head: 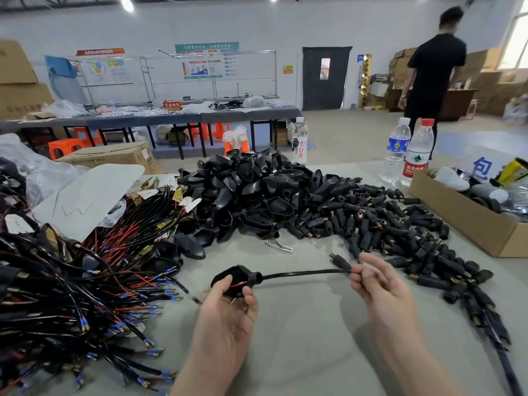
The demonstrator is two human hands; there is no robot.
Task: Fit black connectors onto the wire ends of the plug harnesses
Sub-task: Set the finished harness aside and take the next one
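Observation:
My left hand grips a black plug cover through which a black cable runs to the right. My right hand pinches the cable's far end, where a red wire shows and a black connector with a brass tip sits. A heap of loose black connectors spreads over the table to the right. A taller pile of black plug covers rises behind. Wire harnesses with red and black leads and blue crimp ends cover the left side.
A cardboard box of mixed items stands at the right edge, with three water bottles behind. A small metal tool lies near the piles. White plastic sheet covers stock at left. A person stands far right.

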